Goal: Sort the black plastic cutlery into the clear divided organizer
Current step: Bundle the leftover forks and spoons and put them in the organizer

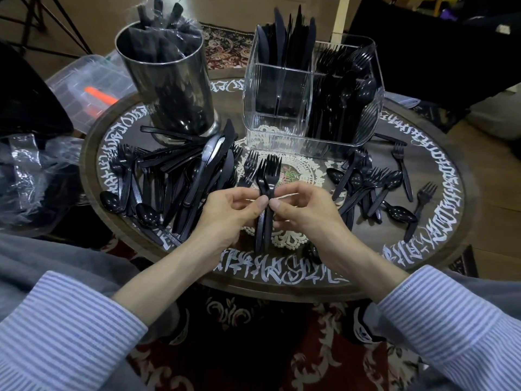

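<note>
Forks (267,176), two black plastic ones lying together with tines pointing away from the person, are being held above the near middle of the round desk (282,289). The left hand (228,210) is pinching their handles between thumb and curled fingers; the right hand (304,207) is meeting it from the other side, thumb and forefinger closing on the same handles, so each grip is narrowed to the thickness of the handles.

Open room is lying chiefly at the centre, where a lace doily (298,167) is showing between the hands and the organizer (310,108). The organizer is standing at the far right of the desk, clear of the rim, with knives upright in its back left compartment, forks and spoons in its right side, and its front left compartment showing empty.

A heap of loose cutlery (180,182) is crowding the left of the desk, reaching close to the near left rim. A smaller scatter of spoons and forks (375,187) is lying to the right, well inside the lettered border. A metal canister (172,86) is standing at the far left, touching the heap.
</note>
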